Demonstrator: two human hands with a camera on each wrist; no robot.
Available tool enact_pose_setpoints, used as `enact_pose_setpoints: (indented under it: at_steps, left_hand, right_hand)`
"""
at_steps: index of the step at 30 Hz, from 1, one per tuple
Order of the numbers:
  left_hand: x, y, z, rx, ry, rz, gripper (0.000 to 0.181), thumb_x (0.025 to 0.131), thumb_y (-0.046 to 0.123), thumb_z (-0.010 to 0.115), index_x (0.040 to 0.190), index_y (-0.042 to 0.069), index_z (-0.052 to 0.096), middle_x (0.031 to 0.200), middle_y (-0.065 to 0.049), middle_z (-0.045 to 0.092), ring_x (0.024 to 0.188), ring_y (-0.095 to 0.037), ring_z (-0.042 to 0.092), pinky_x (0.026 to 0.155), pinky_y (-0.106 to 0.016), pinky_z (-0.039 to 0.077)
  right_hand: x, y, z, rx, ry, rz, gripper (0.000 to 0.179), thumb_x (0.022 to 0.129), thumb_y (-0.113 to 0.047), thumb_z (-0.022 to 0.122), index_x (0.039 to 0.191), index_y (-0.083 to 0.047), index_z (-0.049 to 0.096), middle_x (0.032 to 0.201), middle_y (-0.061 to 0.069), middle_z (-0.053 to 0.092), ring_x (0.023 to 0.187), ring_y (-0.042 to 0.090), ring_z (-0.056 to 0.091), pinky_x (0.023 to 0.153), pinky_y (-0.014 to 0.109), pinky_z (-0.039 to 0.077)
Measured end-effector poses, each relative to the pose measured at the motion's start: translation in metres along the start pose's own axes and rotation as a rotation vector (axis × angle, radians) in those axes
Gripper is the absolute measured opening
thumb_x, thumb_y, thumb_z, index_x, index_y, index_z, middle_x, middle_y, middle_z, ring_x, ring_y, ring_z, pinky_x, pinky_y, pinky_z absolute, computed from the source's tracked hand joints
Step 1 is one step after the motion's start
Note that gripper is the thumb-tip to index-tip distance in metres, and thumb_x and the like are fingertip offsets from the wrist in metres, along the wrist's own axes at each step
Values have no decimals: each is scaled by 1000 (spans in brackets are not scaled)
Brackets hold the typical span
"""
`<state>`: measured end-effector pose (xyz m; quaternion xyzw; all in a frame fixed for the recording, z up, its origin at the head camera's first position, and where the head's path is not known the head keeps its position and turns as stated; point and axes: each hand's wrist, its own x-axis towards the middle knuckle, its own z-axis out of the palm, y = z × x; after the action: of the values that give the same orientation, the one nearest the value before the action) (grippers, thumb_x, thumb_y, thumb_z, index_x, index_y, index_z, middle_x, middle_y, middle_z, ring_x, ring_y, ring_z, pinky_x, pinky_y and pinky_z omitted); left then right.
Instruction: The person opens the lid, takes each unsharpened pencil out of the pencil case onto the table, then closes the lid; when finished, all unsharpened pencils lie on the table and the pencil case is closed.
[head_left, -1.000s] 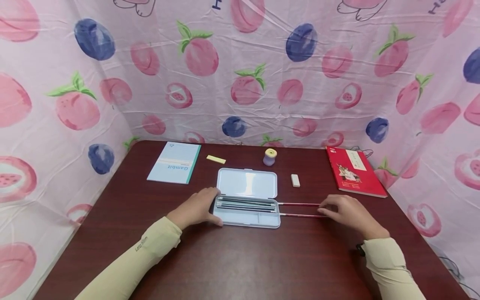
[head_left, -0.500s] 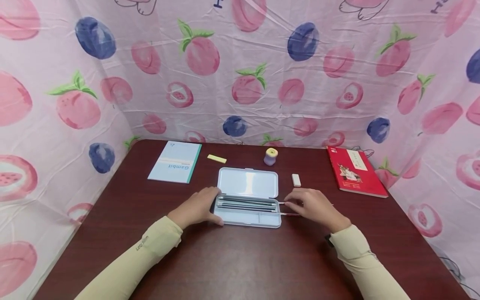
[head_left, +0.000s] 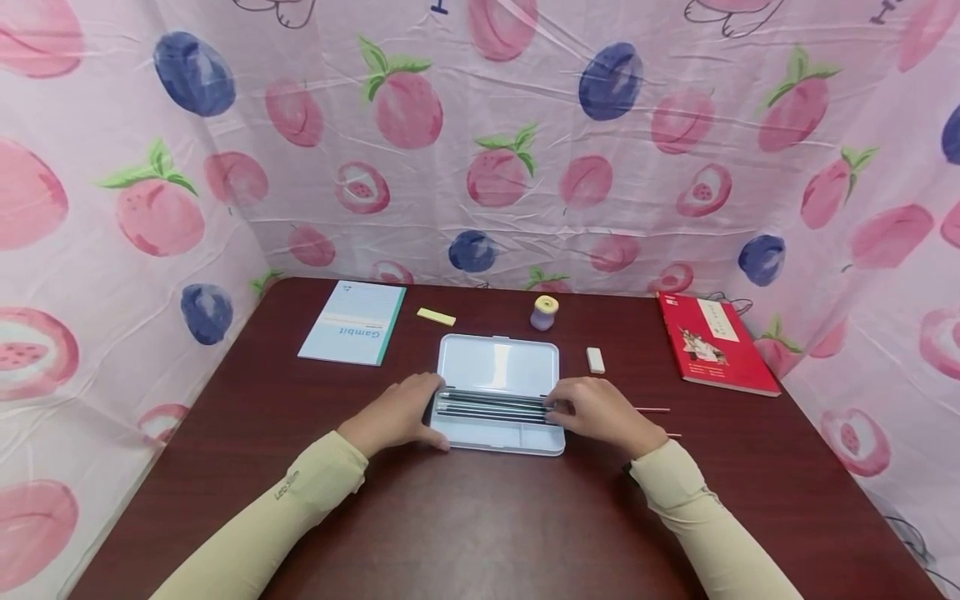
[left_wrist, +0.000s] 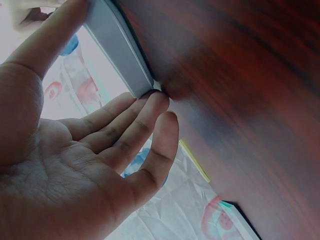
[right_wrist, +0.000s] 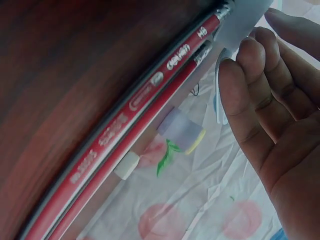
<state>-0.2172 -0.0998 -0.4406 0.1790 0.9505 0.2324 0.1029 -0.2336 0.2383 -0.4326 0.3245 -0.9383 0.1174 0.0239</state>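
Note:
A light blue pencil case (head_left: 472,437) lies with its lid (head_left: 468,362) folded back. Several dark pencils (head_left: 487,408) lie in its rear part. My left hand (head_left: 397,414) holds the case's left end, thumb at the front and fingers behind; the left wrist view shows fingertips against the case corner (left_wrist: 120,50). At the right end, my right hand (head_left: 600,412) reaches over the rim, fingers loosely bent beside the dark pencils' ends. Whether they touch is hidden. Two red pencils (right_wrist: 145,97) lie on the table under the right hand, their eraser ends by the case.
Behind the case are a yellow strip (head_left: 437,317), a purple and yellow round object (head_left: 544,313) and a white eraser (head_left: 596,360). A light blue notebook (head_left: 352,323) lies back left, a red book (head_left: 716,344) back right. A fruit-print curtain (head_left: 517,217) surrounds the table.
My right hand has moved left from the far ends of the red pencils to the case's right end. The red pencils stay about where they were. My left hand keeps its hold.

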Motion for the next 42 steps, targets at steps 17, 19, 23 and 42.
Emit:
enact_pose_setpoints:
  at_steps: [17, 19, 23, 42]
  left_hand:
    - [1, 0, 1, 9, -4, -7, 94, 74, 46, 98, 148, 7, 53, 137, -10, 65, 120, -24, 58, 115, -47, 50]
    - [1, 0, 1, 5, -5, -7, 95, 74, 46, 98, 148, 7, 53, 138, -11, 65, 120, -24, 58, 115, -47, 51]
    - [1, 0, 1, -8, -2, -7, 94, 74, 44, 99, 148, 8, 53, 138, -11, 65, 119, -25, 58, 114, -46, 52]
    - [-1, 2, -4, 12, 2, 26, 92, 72, 43, 100, 143, 5, 55, 132, -12, 66, 117, -25, 59, 114, -49, 49]
  right_hand:
    - [9, -9, -2, -10, -95, 101, 20, 84, -20, 91, 102, -13, 84, 84, -5, 74, 68, 7, 53, 65, 23, 49]
    - [11, -10, -2, -16, -104, 104, 18, 85, -18, 90, 101, -13, 84, 81, -5, 72, 68, 8, 52, 64, 23, 48]
    - [14, -11, -2, -56, -101, 76, 16, 84, -17, 90, 99, -13, 84, 82, -4, 74, 67, 8, 52, 64, 24, 48]
    - [12, -11, 3, -161, -37, -16, 11, 85, -18, 90, 93, -14, 85, 84, -2, 79, 67, 6, 61, 70, 30, 61]
